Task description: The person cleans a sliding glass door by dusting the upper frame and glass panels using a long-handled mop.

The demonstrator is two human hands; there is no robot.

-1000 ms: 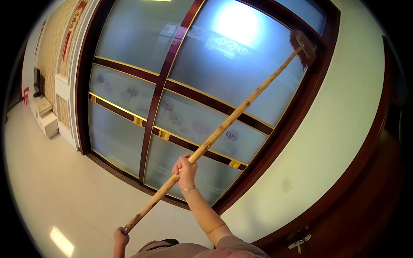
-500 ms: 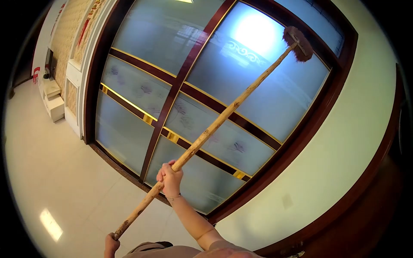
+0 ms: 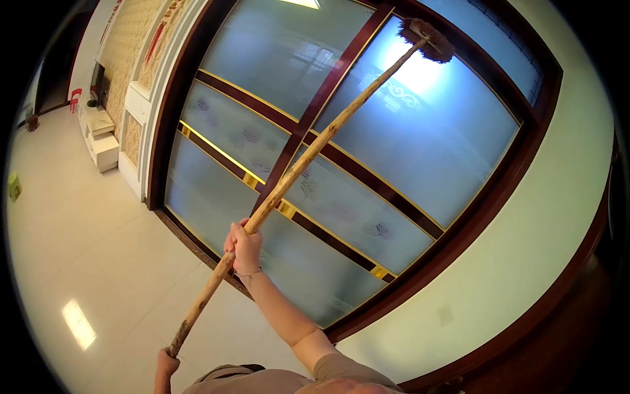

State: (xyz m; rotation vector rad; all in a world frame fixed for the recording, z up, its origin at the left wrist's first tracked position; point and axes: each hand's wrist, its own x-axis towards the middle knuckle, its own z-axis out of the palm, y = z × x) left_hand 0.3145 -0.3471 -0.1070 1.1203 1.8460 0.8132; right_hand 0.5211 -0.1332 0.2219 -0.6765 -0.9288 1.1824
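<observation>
Both of my hands grip the wooden pole of a long-handled mop (image 3: 315,148) with a shaggy brown-red head (image 3: 426,41). My right hand (image 3: 245,248), with a thin bracelet at the wrist, is closed around the middle of the pole. Lower down, my left hand (image 3: 167,363) is wrapped around its bottom end. The pole slants up to the right across a frosted glass sliding door (image 3: 407,171). The head is at the top of the right-hand panel, near the dark red frame; whether it touches the glass I cannot tell.
Glossy pale floor tiles (image 3: 118,262) spread to the left. A low white cabinet (image 3: 102,141) stands by the patterned wall, with a red chair (image 3: 75,100) beyond. A green object (image 3: 14,187) sits at the far left. Pale wall (image 3: 499,276) borders the door on the right.
The mop head has shifted left and up along the top of the right panel. Both hands appear slightly farther left, and the whole view has swung a little to the left.
</observation>
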